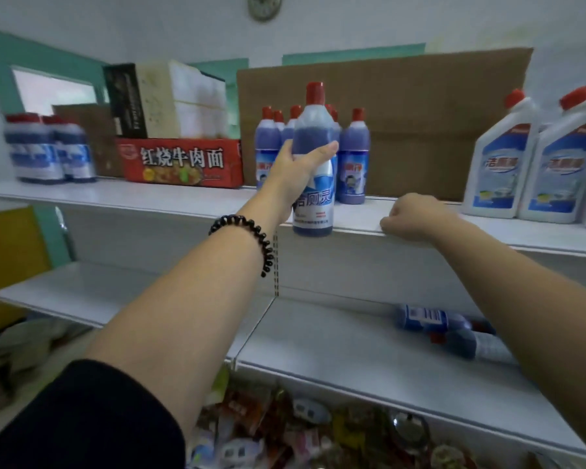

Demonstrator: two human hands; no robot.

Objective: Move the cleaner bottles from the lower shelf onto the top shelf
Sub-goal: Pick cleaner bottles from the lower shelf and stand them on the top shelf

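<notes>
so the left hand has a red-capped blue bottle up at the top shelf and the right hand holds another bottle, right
No: the right hand holds no bottle; it rests curled on the front edge of the top shelf, per the head view.

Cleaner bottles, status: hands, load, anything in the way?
Left hand grips blue bottle, upright, at top shelf front edge. Right hand holds the shelf edge. Standing bottles directly behind. Lying bottles on lower shelf.
</notes>
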